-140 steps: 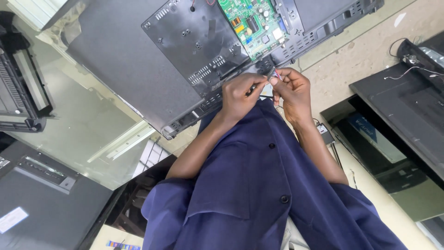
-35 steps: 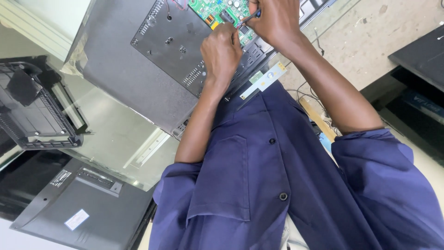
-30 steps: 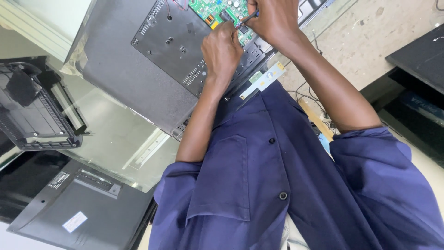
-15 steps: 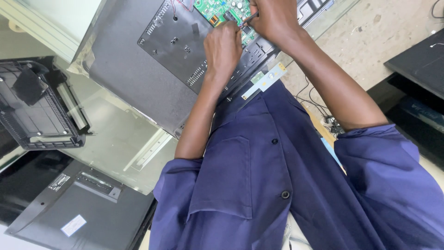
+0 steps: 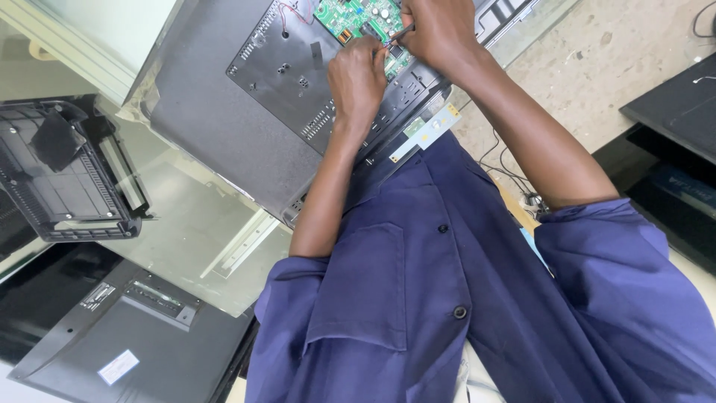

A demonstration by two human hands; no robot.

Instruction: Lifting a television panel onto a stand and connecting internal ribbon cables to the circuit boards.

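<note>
Both hands meet over the green circuit board (image 5: 356,16) on the opened panel's grey back (image 5: 224,112): the right hand (image 5: 440,30) pinches a thin tool (image 5: 400,34) at a connector, the left hand (image 5: 358,78) braces beside it, so steady, fine pressure seems needed.

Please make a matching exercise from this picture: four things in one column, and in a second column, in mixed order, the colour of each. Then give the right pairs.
Things:
1. circuit board
2. work shirt
3. metal back panel
4. plastic cover on the glass at the left

Colours:
A. grey
B. black
C. green
D. dark blue

Right pairs: 1-C, 2-D, 3-A, 4-B.

The left hand and the right hand both rest at the circuit board; the right hand's fingers pinch a thin tool.
</note>
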